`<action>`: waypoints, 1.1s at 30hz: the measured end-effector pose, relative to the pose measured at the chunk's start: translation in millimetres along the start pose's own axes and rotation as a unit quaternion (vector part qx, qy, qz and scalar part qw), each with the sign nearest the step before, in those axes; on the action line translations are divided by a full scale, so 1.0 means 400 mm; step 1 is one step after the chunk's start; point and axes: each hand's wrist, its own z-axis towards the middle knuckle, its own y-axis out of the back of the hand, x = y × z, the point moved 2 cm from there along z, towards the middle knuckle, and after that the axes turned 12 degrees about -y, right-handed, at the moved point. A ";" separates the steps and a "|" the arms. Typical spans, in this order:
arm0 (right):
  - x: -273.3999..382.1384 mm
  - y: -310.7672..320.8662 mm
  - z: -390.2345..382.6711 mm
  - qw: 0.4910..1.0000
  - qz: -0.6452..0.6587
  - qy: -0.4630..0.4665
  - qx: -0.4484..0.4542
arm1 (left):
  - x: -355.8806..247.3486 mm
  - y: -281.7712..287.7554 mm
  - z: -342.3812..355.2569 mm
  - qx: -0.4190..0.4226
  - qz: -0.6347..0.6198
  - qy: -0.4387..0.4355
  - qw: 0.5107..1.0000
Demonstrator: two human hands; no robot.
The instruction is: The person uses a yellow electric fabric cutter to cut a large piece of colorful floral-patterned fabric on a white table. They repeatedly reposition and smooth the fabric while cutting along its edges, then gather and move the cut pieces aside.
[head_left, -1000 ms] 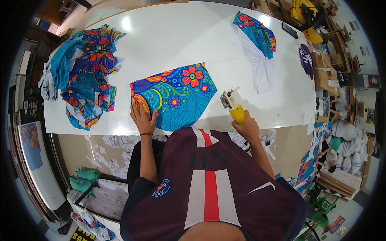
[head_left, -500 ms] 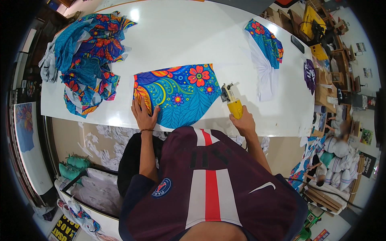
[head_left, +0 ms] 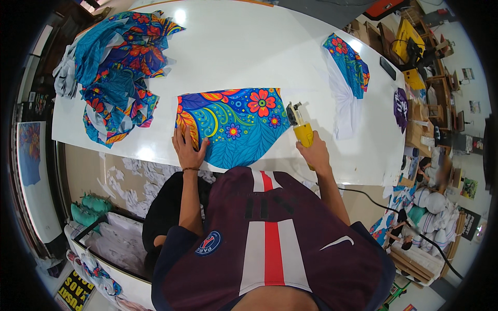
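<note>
Panel [head_left: 236, 124] lies flat on the white table [head_left: 233, 52], in front of you, between your hands. Your left hand [head_left: 188, 147] is palm down, thumb apart from the fingers, on the panel's lower left. Your right hand [head_left: 315, 155] is wrapped round the yellow cutter [head_left: 304, 133], its head just beside the panel's right edge; can't tell if it touches.

Risks: you hold the panel at one side only, so a push from the cutter could ruck or swing the free right side. If the head strays inward, it could nick the print. Black cord [head_left: 363, 197] runs near your right forearm; can't tell if it joins the cutter, but a snag could jerk your arm. Reaching left across the cutter's path would risk your fingers.
</note>
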 end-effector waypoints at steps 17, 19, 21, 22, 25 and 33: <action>0.144 0.016 0.135 0.999 -0.036 0.001 0.009 | -0.011 0.011 0.006 -0.002 0.008 -0.001 1.000; 0.153 0.016 0.141 0.999 -0.037 -0.001 0.010 | -0.011 0.011 0.006 0.001 0.006 0.001 1.000; 0.161 0.015 0.150 0.999 -0.033 -0.004 0.007 | -0.011 0.010 0.007 0.006 0.008 0.003 1.000; 0.165 0.016 0.157 0.999 -0.032 -0.004 0.005 | -0.013 0.011 0.008 0.011 0.017 0.002 1.000; 0.177 0.016 0.188 1.000 -0.023 -0.001 -0.005 | -0.016 0.013 0.010 0.033 0.038 -0.001 0.999; 0.131 0.035 0.241 1.000 0.006 0.016 -0.001 | 0.200 0.026 0.214 0.228 0.106 0.000 0.968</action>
